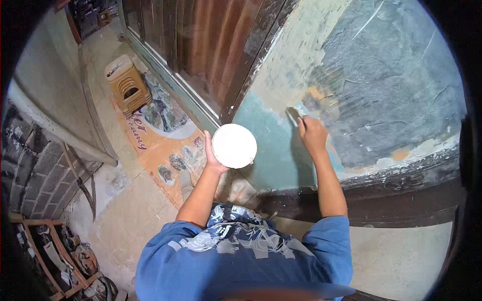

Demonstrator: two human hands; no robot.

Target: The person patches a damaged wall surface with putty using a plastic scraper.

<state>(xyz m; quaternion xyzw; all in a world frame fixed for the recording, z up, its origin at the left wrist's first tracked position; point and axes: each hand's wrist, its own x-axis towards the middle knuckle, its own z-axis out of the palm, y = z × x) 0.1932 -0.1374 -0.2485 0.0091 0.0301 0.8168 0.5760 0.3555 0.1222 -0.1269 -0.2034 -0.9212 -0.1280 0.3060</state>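
My left hand (214, 163) is wrapped round the side of a round white tub (234, 145), held in front of my body. The tub's top looks bright white, so I cannot make out whether that is paint or a lid. My right hand (314, 135) is closed on the handle of a paintbrush (294, 114). The brush's head lies against the wall (263, 145), where a pale beige coat meets a blue-green area. Farther right the wall is rough grey with orange and white patches.
A brown plastic stool (128, 85) stands on an orange printed sheet (163, 165) spread over the tiled floor. A dark wooden door frame (241, 75) borders the wall. At lower left are a wooden rack (55, 256) with tools and a grey brick wall (40, 180).
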